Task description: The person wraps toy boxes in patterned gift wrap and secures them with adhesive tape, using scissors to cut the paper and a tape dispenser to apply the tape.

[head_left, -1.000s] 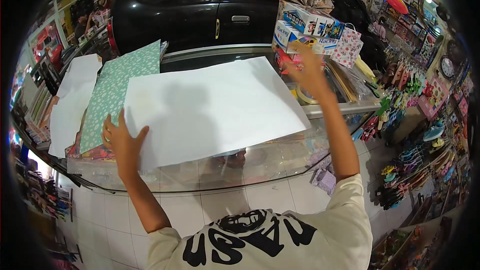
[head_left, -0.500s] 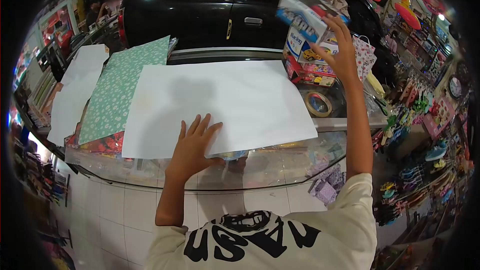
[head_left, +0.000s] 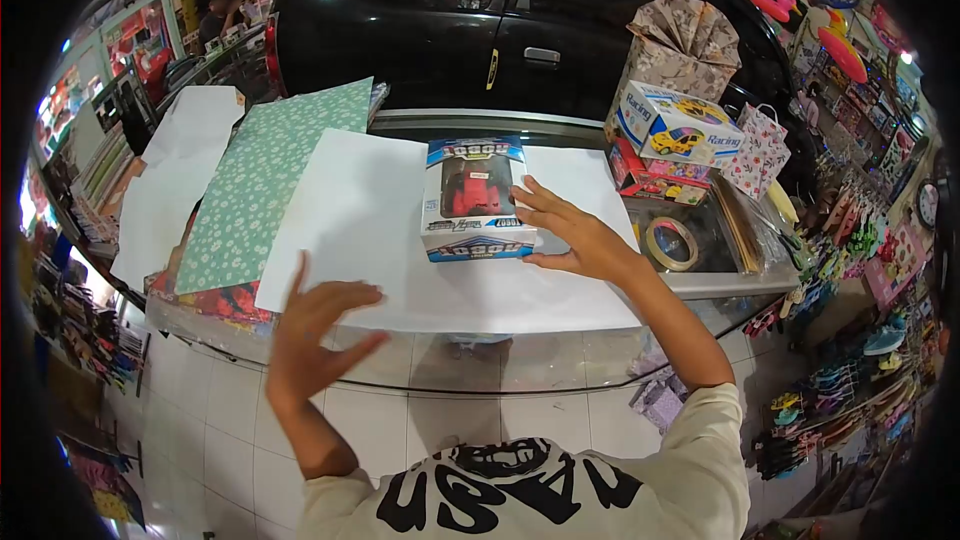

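A blue and white toy box [head_left: 478, 198] with a clear window and a red figure inside rests on the white paper sheet [head_left: 360, 280]. My right hand [head_left: 578, 236] grips the box at its right side, thumb near the lower corner and fingers along the edge. Left of the box, my left hand [head_left: 322, 340] is raised over the paper's front left part, its fingers apart and nothing in it. Green flowered paper [head_left: 262, 180] lies on the left, next to the white sheet.
Behind on the right are a racing car box [head_left: 680, 128], a red box [head_left: 655, 180], a flowered bag [head_left: 757, 155] and a brown patterned package [head_left: 680, 48]. A tape roll [head_left: 671, 244] lies nearer. A black car [head_left: 420, 30] stands beyond the glass counter [head_left: 540, 360].
My right hand has brought the toy box from the stack at the right onto the white paper. My left hand has lifted off the paper and moved left.
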{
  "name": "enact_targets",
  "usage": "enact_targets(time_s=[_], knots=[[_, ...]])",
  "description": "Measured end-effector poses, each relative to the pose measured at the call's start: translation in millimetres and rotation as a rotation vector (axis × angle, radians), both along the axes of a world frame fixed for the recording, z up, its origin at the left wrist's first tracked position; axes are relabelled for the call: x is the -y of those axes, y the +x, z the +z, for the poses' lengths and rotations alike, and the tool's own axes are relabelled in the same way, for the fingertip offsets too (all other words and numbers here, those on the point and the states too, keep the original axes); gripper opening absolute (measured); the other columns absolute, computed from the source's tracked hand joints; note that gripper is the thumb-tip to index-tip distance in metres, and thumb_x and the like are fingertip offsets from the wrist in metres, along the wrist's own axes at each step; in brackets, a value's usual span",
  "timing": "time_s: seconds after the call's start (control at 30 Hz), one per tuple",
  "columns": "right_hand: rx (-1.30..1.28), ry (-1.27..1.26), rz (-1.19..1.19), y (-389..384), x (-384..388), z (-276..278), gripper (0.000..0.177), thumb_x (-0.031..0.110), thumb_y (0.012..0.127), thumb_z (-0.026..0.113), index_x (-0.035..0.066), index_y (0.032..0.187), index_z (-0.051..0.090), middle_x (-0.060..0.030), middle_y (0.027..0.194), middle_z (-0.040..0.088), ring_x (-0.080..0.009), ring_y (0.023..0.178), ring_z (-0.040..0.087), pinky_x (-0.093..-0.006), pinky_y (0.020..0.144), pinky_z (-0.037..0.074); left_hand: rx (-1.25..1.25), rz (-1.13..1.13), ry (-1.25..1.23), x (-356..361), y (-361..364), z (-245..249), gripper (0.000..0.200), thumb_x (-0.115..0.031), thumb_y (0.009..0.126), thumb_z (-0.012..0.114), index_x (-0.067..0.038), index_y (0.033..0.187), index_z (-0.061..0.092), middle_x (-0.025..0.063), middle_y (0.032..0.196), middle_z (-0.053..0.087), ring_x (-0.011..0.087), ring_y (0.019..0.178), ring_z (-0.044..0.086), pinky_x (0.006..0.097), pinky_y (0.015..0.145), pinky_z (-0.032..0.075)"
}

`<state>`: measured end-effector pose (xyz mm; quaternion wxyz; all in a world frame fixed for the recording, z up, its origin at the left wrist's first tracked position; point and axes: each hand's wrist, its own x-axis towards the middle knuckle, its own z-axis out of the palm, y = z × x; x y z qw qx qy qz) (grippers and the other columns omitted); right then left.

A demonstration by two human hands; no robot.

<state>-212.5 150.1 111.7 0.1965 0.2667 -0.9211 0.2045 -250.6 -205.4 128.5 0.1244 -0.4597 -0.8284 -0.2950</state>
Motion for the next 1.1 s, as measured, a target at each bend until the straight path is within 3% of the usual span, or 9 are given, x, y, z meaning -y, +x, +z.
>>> enact_targets(time_s=[0.17,0.27,0.37,0.47,0.57,0.77,1.0,1.03,1.1], knots=[[-0.028,-0.041,-0.002,-15.9,8.8,3.6,0.054,0.020,0.074,0.072,0.011,0.123,0.049,-0.0055,0.141,0.036,-0.0258,0.135,0.025,-0.0388,0.104,0.036,-0.146,0.307,0.018,41.9,-50.9,31.4,0.031,-0.015,0.074,0.072,-0.008,0.102,0.061,0.0031,0.102,0.064,0.0245,0.092,0.060,0.0456,0.101,0.034],[0.055,-0.011,-0.063,-14.8,19.3,-0.9,0.056,0.021,0.074,0.072,0.010,0.123,0.049,-0.0064,0.141,0.036,-0.0267,0.135,0.026,-0.0396,0.105,0.035,0.036,0.169,0.089,54.7,-109.3,26.6,0.040,-0.021,0.080,0.068,-0.006,0.115,0.054,0.0110,0.099,0.063,0.0264,0.089,0.061,0.0395,0.091,0.043],[0.075,-0.015,-0.062,-16.2,20.6,-7.5,0.056,0.023,0.073,0.072,0.010,0.123,0.048,-0.0083,0.141,0.036,-0.0289,0.135,0.026,-0.0410,0.106,0.031,0.361,0.395,-0.099,58.2,-147.4,19.6,0.056,-0.024,0.083,0.066,-0.003,0.128,0.040,0.0121,0.090,0.064,0.0187,0.083,0.061,0.0290,0.071,0.048],[0.116,-0.049,-0.110,-10.1,31.4,0.9,0.054,0.028,0.078,0.069,0.014,0.126,0.048,-0.0112,0.144,0.031,-0.0316,0.137,0.019,-0.0431,0.108,0.027,0.519,0.409,-0.154,58.3,-170.7,19.1,0.069,-0.035,0.081,0.067,0.004,0.129,0.036,0.0171,0.086,0.061,0.0226,0.078,0.061,0.0300,0.070,0.048],[0.152,-0.071,-0.193,-8.8,47.5,2.0,0.050,0.030,0.083,0.064,0.017,0.128,0.048,-0.0127,0.146,0.026,-0.0328,0.138,0.014,-0.0447,0.108,0.025,0.706,0.403,-0.080,53.6,-182.6,18.5,0.056,-0.033,0.084,0.064,0.001,0.123,0.043,0.0060,0.077,0.058,0.0117,0.066,0.054,0.0228,0.056,0.042],[0.229,-0.126,-0.275,-12.1,54.0,-4.4,0.039,0.026,0.086,0.060,0.019,0.124,0.053,-0.0137,0.146,0.025,-0.0332,0.138,0.014,-0.0447,0.107,0.027,0.710,0.085,-0.048,44.7,-217.3,8.0,0.020,-0.029,0.084,0.060,-0.011,0.086,0.052,-0.0046,0.073,0.047,0.0059,0.065,0.043,0.0214,0.056,0.035],[0.221,-0.097,-0.293,-11.7,57.4,2.9,0.036,0.017,0.083,0.063,0.014,0.118,0.057,-0.0103,0.146,0.027,-0.0320,0.137,0.020,-0.0443,0.107,0.028,0.903,-0.050,0.271,-18.4,-178.8,57.6,0.022,-0.035,0.085,0.051,-0.014,0.089,0.051,-0.0026,0.084,0.047,0.0096,0.082,0.045,0.0301,0.075,0.036],[0.222,-0.078,-0.294,-11.6,57.9,3.0,0.036,0.017,0.083,0.062,0.015,0.119,0.057,-0.0103,0.146,0.027,-0.0321,0.136,0.020,-0.0438,0.107,0.028,0.889,-0.053,0.259,-30.3,-170.3,65.4,0.021,-0.034,0.088,0.049,-0.014,0.095,0.051,-0.0008,0.079,0.046,0.0099,0.077,0.047,0.0233,0.068,0.039],[0.203,-0.051,-0.288,-12.3,56.6,2.1,0.035,0.021,0.085,0.060,0.017,0.120,0.056,-0.0126,0.146,0.027,-0.0335,0.136,0.020,-0.0434,0.106,0.030,0.882,-0.109,0.275,-57.7,-156.1,68.8,0.023,-0.035,0.090,0.047,-0.015,0.100,0.052,0.0030,0.088,0.052,0.0142,0.087,0.052,0.0253,0.077,0.042]])
